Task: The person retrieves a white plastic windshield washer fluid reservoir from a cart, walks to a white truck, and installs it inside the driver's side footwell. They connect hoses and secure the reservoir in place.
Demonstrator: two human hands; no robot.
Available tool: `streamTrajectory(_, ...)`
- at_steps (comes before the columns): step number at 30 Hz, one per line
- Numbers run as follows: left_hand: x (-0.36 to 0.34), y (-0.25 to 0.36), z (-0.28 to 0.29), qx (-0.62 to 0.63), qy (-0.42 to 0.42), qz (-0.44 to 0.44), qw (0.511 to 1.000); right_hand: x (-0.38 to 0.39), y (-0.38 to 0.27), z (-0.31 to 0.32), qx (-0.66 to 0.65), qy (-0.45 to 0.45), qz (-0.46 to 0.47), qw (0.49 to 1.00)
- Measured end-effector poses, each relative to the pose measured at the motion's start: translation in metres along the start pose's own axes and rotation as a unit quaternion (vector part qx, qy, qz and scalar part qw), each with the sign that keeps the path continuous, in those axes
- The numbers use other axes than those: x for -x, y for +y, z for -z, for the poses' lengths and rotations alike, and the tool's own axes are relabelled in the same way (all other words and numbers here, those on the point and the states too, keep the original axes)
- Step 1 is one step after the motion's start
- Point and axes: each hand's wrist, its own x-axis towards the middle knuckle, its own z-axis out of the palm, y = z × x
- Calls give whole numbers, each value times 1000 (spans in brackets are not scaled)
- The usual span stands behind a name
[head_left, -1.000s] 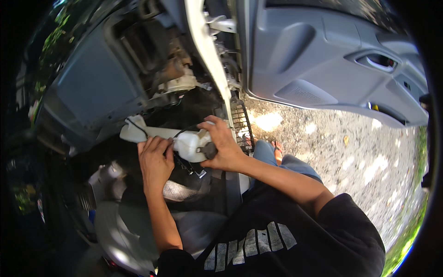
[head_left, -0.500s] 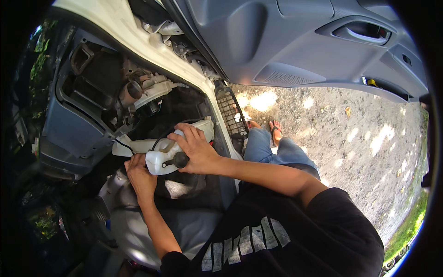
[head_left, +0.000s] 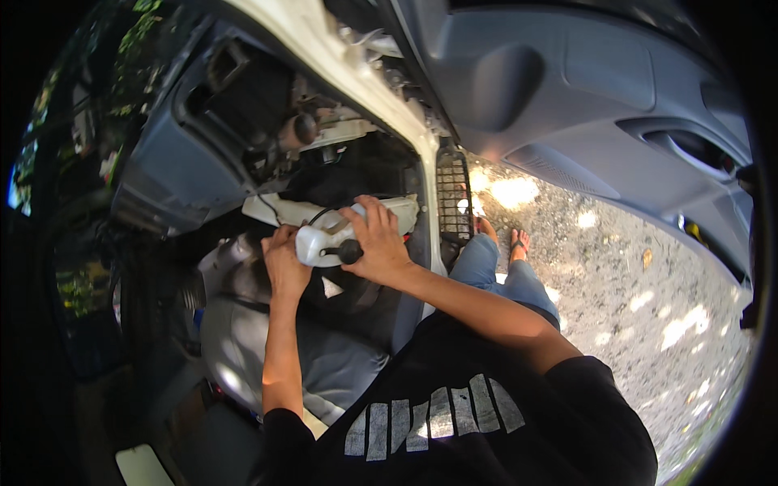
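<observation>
White tank (head_left: pixel 314 246) is between the two hands, inside the car's door opening. Black cap (head_left: pixel 351 252) on its right side, next to the right thumb.

Right hand (head_left: pixel 379 241): grip clamped on the tank, fingers over the top and right end, thumb below by the cap.

Left hand (head_left: pixel 286 263): at the tank's left side, fingers bent. Fingertips partly hidden, so can't tell if that grip is closed on anything.

Black hose (head_left: pixel 322 215) arcs just above the tank. Dark cable (head_left: pixel 268 208) crosses the left end of a long pale part (head_left: pixel 261 210) and drops toward the left fingers. Pale part runs behind the tank and right hand in view; can't tell if the tank touches it.

Upper left: blue-grey dashboard (head_left: pixel 177 166), opened up, with a brown pipe end (head_left: pixel 301 130) showing. Grey seat (head_left: pixel 243 344) is below the hands in view. Cream door frame (head_left: pixel 356 77) runs down to the sill; black grille (head_left: pixel 454 182) just outside it. Grey door (head_left: pixel 596 105) swung open over gravel ground (head_left: pixel 624 324). Person wears a black shirt (head_left: pixel 486 462) and sandals.
</observation>
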Motion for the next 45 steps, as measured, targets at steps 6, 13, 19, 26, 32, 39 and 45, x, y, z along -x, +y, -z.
streamTrajectory(6, 4, 14, -5, 9, -1, 45, 999, -4, 1, 3, -9, 3, 1, 1000)
streamTrajectory(13, 14, -2, -20, 233, 58, 170, 956, -10, 5, 13, 10, -5, 22, 1000)
streamTrajectory(19, 0, -79, -112, 370, 404, 477, 687, -10, 10, 11, 32, 0, 43, 999)
streamTrajectory(26, -16, -131, -163, 786, 286, 352, 420, -24, 6, 21, -1, -25, 39, 999)
streamTrajectory(32, -23, -107, -176, 801, 318, 357, 360, -27, -4, 48, 4, -33, 26, 999)
streamTrajectory(39, -41, -87, -171, 800, 289, 370, 374, -27, -12, 64, 87, -34, 49, 994)
streamTrajectory(45, -56, -86, -180, 817, 281, 348, 365, -17, -7, 53, 78, 1, 27, 997)
